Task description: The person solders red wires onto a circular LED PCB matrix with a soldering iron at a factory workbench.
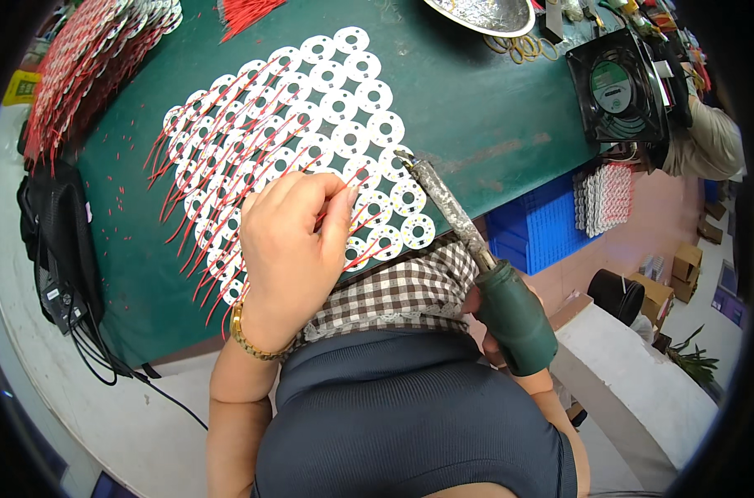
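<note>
A sheet of white ring-shaped circuit boards (350, 139) lies on the green table. Thin red wires (265, 137) trail from many of the rings toward the lower left. My left hand (292, 241) is over the lower part of the sheet, its thumb and forefinger pinched together. Bits of red wire show between and beside those fingers. My right hand (487, 339) is closed round the green handle of a soldering iron (456, 212), which hides most of that hand. The iron's tip is at a ring near the sheet's right edge; whether it touches cannot be seen.
Stacked wired boards (95, 70) stand at the far left, above a black bag (58, 241). At the back are a metal bowl (497, 15) and loose red wires (246, 15). A black fan (616, 87) stands right, near another person's arm (709, 141). A blue crate (530, 220) sits below the table edge.
</note>
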A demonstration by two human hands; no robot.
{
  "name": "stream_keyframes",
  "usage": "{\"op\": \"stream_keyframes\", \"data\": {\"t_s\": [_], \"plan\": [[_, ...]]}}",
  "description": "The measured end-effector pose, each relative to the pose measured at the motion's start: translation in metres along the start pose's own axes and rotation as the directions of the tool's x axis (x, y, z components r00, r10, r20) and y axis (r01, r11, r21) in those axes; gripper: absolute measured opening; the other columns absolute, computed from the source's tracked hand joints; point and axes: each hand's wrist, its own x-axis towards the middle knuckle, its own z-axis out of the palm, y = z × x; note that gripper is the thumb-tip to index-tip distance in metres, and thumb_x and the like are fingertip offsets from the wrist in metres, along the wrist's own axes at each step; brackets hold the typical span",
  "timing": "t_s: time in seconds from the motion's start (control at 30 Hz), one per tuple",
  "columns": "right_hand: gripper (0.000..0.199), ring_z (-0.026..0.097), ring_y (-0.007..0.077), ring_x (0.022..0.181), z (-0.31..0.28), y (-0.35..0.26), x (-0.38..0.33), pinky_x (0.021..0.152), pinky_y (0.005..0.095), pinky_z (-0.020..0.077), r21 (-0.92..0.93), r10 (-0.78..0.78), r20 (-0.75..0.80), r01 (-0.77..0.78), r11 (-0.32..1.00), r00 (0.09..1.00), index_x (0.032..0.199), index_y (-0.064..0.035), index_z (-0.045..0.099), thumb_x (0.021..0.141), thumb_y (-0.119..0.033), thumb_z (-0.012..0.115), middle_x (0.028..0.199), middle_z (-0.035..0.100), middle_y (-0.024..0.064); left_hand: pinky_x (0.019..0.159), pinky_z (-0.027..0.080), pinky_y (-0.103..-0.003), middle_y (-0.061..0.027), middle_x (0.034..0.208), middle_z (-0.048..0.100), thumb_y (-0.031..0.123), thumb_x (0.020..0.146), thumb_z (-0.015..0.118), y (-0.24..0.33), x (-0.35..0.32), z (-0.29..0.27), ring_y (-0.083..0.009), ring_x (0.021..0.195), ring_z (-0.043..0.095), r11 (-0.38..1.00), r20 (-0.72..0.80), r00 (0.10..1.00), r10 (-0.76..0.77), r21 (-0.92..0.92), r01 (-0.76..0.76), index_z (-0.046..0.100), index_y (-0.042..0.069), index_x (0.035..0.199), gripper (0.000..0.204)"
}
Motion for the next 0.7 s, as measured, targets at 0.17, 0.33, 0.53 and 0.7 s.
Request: {"op": "stream_keyframes", "data": {"t_s": [0.17, 0.33, 0.53, 0.7], "plan": [[0.065, 0.067, 0.0291, 0.083, 0.005, 0.009, -0.002, 0.076, 0.035, 0.0525, -0.032, -0.094, -0.051, 0.092, 0.995, 0.994, 0.112, -0.0009, 0.062, 0.066, -0.045, 0.076, 0.098, 0.068, 0.0106, 0.05, 0.038, -0.023, -0.0028, 0.067, 0.058, 0.002, 0.084, 0.068, -0.004, 0.0, -0.003, -0.0074, 0.054, 0.047, 0.984, -0.032, 0.986, 0.166, 0.067, -0.164, 0.063, 0.0, 0.084, 0.005], [0.067, 0.067, 0.0293, 0.082, 0.007, 0.01, -0.001, 0.074, 0.0355, 0.0528, 0.102, -0.04, -0.046, 0.045, 0.994, 0.998, 0.113, -0.0003, 0.061, 0.067, -0.048, 0.075, 0.098, 0.068, 0.0109, 0.05, 0.036, -0.019, 0.0003, 0.068, 0.058, 0.001, 0.087, 0.066, 0.0, -0.002, 0.0, -0.0023, 0.056, 0.044, 0.983, -0.026, 0.991, -0.128, -0.133, 0.124, 0.062, 0.0, 0.081, 0.007], [0.07, 0.068, 0.0288, 0.08, 0.009, 0.013, 0.006, 0.073, 0.0344, 0.0535, 0.038, -0.154, -0.008, 0.155, 0.987, 0.988, 0.114, 0.0018, 0.06, 0.067, -0.048, 0.075, 0.097, 0.068, 0.0117, 0.048, 0.036, -0.018, 0.0015, 0.064, 0.057, -0.002, 0.084, 0.065, 0.003, 0.001, 0.002, -0.0013, 0.054, 0.045, 0.989, -0.025, 0.992, -0.124, -0.081, 0.122, 0.061, -0.001, 0.078, 0.007], [0.067, 0.069, 0.0282, 0.076, 0.006, 0.007, 0.017, 0.071, 0.0341, 0.0548, 0.045, -0.196, 0.022, 0.195, 0.98, 0.98, 0.112, 0.0027, 0.062, 0.066, -0.044, 0.077, 0.093, 0.068, 0.0118, 0.047, 0.036, -0.018, 0.0014, 0.064, 0.057, -0.003, 0.082, 0.066, 0.004, 0.001, 0.003, -0.0009, 0.054, 0.045, 0.984, -0.02, 0.988, -0.155, -0.088, 0.153, 0.061, -0.001, 0.076, 0.008]]}}
